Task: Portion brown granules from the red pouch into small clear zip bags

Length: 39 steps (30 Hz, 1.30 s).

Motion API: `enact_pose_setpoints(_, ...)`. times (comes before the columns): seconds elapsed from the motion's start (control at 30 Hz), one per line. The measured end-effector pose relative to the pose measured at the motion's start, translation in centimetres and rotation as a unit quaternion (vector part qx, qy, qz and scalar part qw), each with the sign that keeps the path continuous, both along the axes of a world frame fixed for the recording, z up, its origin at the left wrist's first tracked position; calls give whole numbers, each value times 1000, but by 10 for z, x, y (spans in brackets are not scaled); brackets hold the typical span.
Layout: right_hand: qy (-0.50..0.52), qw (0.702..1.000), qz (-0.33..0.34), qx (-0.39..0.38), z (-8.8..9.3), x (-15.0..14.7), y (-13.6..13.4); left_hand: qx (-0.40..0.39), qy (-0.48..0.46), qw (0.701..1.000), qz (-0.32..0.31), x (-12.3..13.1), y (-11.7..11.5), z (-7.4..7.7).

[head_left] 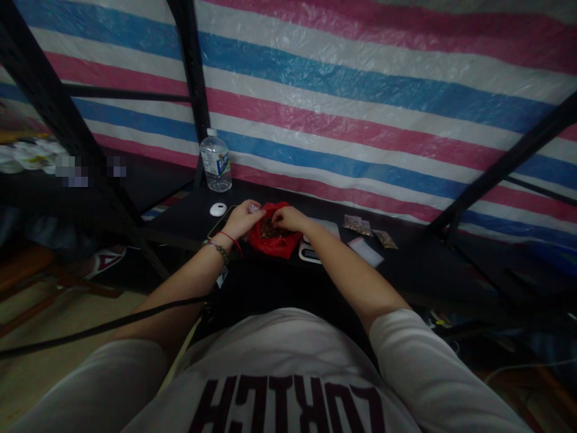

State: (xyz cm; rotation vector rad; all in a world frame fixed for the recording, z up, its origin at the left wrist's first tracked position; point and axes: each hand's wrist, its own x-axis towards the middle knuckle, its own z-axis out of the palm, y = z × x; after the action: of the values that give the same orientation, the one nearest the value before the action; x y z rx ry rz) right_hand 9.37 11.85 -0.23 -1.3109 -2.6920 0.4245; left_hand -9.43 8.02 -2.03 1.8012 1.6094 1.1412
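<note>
A red plastic bag lies open at the front edge of the dark table, with small brown grains inside. At its left rim, my left hand is closed on a small clear plastic bag, which is partly hidden by the fingers. My right hand reaches over the red bag from the right. Its fingers are pinched together and dip into the grains; how much they hold is too small to make out.
A white scale stands right of the red bag. Filled small packets and flat clear bags lie farther right. On the left are a white rounded object and a large clear bottle. Black metal posts frame the table.
</note>
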Motion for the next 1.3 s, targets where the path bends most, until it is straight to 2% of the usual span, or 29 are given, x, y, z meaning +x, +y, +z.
enact_pose_setpoints(0.33,30,999,23,-6,-6,3,-5,5,31,999,-23,8,-6,4)
enact_pose_setpoints(0.43,51,998,17,34,1,6,-8,9,40,999,-26,9,-6,3)
enact_pose_setpoints(0.53,74,994,-18,72,13,13,-11,13,63,997,-46,10,-7,4)
enact_pose_setpoints(0.63,92,987,-66,114,25,34,-15,27,92,993,-68,10,-11,8)
enact_pose_setpoints(0.73,65,976,-140,154,28,70,-23,27,135,989,-61,11,-15,13)
enact_pose_setpoints(0.83,-3,969,-220,115,22,107,-36,18,193,980,-50,13,-16,13)
enact_pose_setpoints(0.93,-29,966,-250,60,11,127,-46,33,238,968,-68,18,-15,11)
enact_pose_setpoints(1.1,-14,968,-242,69,2,117,-48,63,267,954,-119,32,-12,8)
enact_pose_setpoints(1.2,37,977,-183,101,5,98,-47,56,266,948,-168,43,-11,5)
enact_pose_setpoints(1.3,106,982,-134,85,8,76,-47,33,273,941,-196,50,-8,-2)
